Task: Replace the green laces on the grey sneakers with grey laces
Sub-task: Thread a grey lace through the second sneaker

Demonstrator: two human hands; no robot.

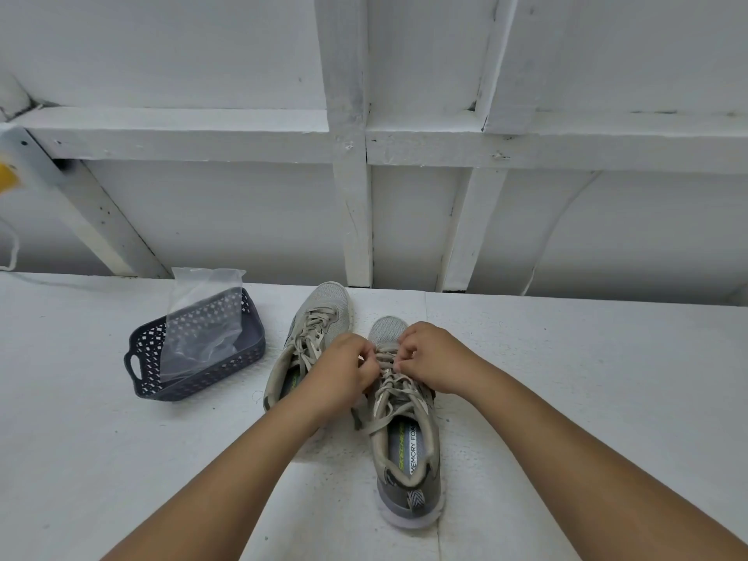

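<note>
Head view: both hands' fingers (366,360) pinching near sneaker's (409,435) grey laces (390,376).

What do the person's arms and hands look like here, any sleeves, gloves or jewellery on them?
Both forearms are bare all the way to the frame's bottom edge: no sleeves show. The left hand and the right hand wear no gloves. No watch, bracelet or ring is visible on either wrist or on the fingers that show.

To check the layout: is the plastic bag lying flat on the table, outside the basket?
No, the clear plastic bag stands inside the dark basket, left of the two sneakers.
</note>
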